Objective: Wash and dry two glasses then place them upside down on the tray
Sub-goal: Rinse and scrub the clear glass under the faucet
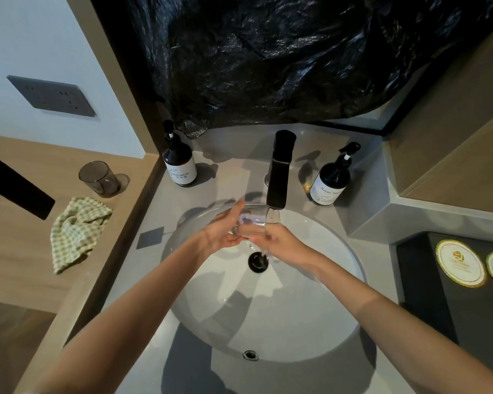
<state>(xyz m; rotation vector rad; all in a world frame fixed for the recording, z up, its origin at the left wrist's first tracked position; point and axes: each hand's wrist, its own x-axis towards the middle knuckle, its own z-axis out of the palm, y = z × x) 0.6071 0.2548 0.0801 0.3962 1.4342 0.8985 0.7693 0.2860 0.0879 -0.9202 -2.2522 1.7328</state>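
Over the round white sink basin (296,314), a clear drinking glass (252,223) lies tilted on its side under the spout of the tall black faucet (279,172), where water runs. The left hand (222,231) cradles it from the left, fingers wrapped along its wall. The right hand (282,245) grips its near side with curled fingers. A second smoky grey glass (98,179) stands upright on the wooden ledge (17,251) far left, just beyond a crumpled green checked cloth (76,231). The flat black tray (427,280) sits at the right.
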